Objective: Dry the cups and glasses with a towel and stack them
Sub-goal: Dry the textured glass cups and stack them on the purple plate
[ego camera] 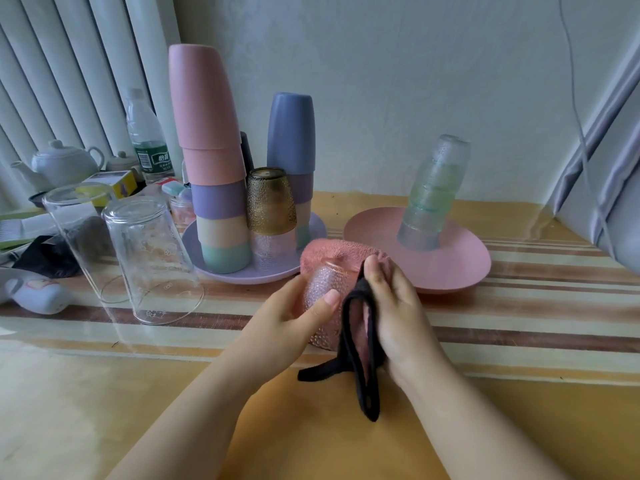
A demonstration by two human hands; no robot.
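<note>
My left hand grips a clear dimpled glass held above the table. My right hand presses a pink towel with a black edging strip against the glass's far side. On the purple plate stand a tall stack of upside-down plastic cups, a second blue-topped stack and an amber dimpled glass sitting on a clear one. A stack of clear ribbed glasses stands upside down on the pink plate. Two plain glasses stand upside down at left.
Clutter fills the back left: a white teapot, a water bottle, small boxes and a dark cloth. A grey object lies at the left edge. A curtain and cable hang at right. The table has a striped cloth under glass.
</note>
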